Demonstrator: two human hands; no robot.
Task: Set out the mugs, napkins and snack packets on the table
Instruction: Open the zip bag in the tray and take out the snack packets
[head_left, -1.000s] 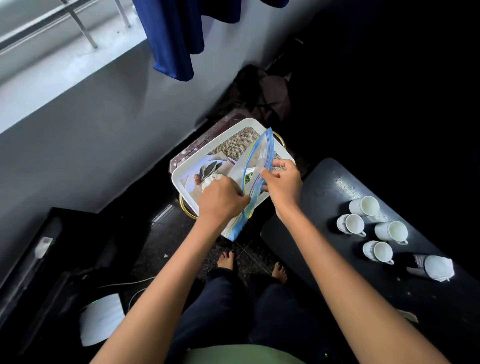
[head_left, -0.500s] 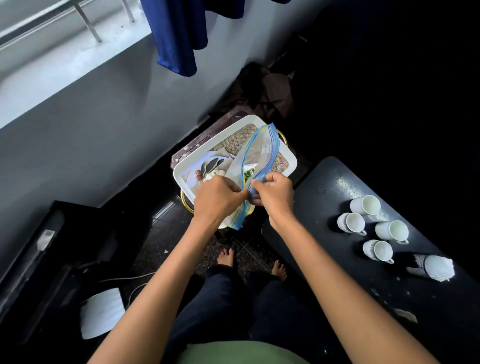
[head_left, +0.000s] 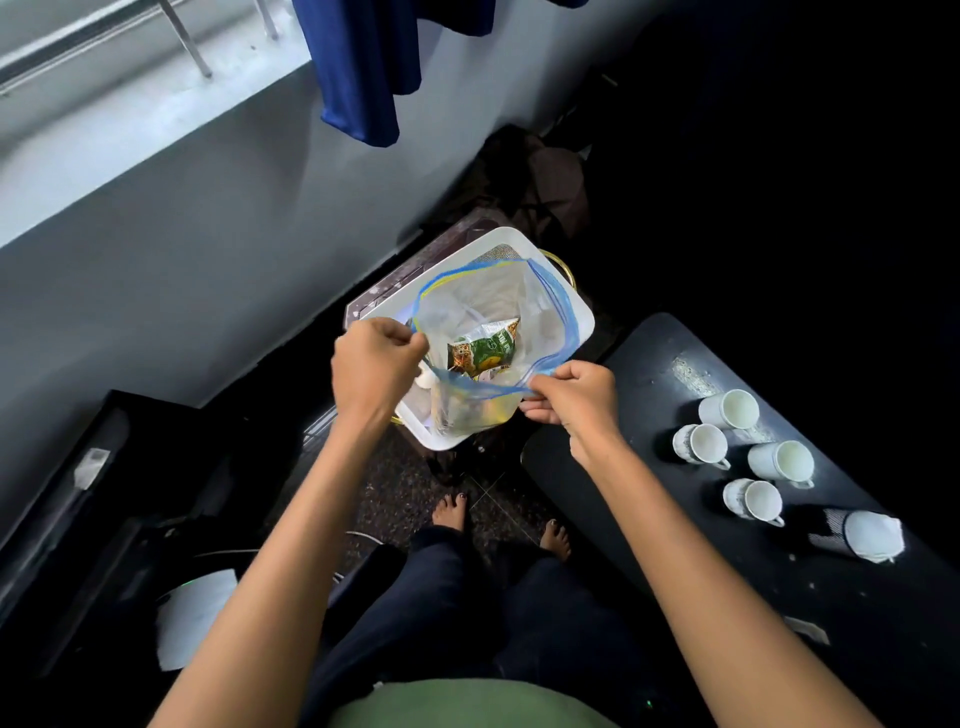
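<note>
I hold a clear zip bag with a blue-and-yellow seal over a white tray. My left hand pinches the bag's left rim and my right hand pinches its right rim, so its mouth gapes wide. Inside lies a green and orange snack packet among other clear wrapping. On the black table to the right stand several white mugs, their mouths facing up. A holder with white napkins sits just beyond them.
The tray rests on a small stand by the grey wall. A blue cloth hangs from above. Dark furniture fills the left floor, with a white sheet near it. My bare feet stand between tray and table.
The bag's seal was shut and held edge-on; my hands have pulled apart, left going left and right going right, and the bag now gapes with the snack packet showing.
</note>
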